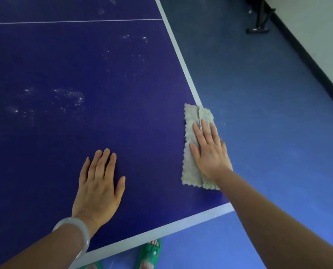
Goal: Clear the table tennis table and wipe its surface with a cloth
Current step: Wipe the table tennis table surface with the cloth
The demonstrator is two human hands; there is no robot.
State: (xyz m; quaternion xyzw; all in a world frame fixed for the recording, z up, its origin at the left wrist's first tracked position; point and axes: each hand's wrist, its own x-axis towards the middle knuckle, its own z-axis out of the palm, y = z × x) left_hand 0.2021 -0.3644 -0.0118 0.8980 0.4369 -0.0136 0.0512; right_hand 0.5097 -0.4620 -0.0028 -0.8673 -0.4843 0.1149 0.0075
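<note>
The right grip [210, 152] lies flat and open on a folded pale cloth [190, 125], fingers straight and pressing down, curled round nothing. The cloth sits on the bench [123, 84], covering its white edge stripe [181, 61] near the closest corner. The left grip [97, 185], also open, rests palm-down on bare blue surface to the left of the cloth, and a pale bangle [78, 235] circles that wrist.

The wiping looks only partly done. To do it well, I would keep the palm spread so the whole fold bears evenly. I would drag the cloth in long overlapping passes away from the edge, not in short scrubs. The left grip should stay planted as a brace, well apart from the cloth's path. Turn the fold once it loads with dust.

At least 2 patches of white specks need those passes: one [70, 98] far left of the cloth and one [134, 47] beyond it. Nothing else sits on the visible part of the bench.

Right of the cloth is a blue floor [268, 113]. Further off are a white wall [321, 35] and a black stand foot [258, 30]. Green sandals [150, 255] show below the cloth, under the bench's near edge.
</note>
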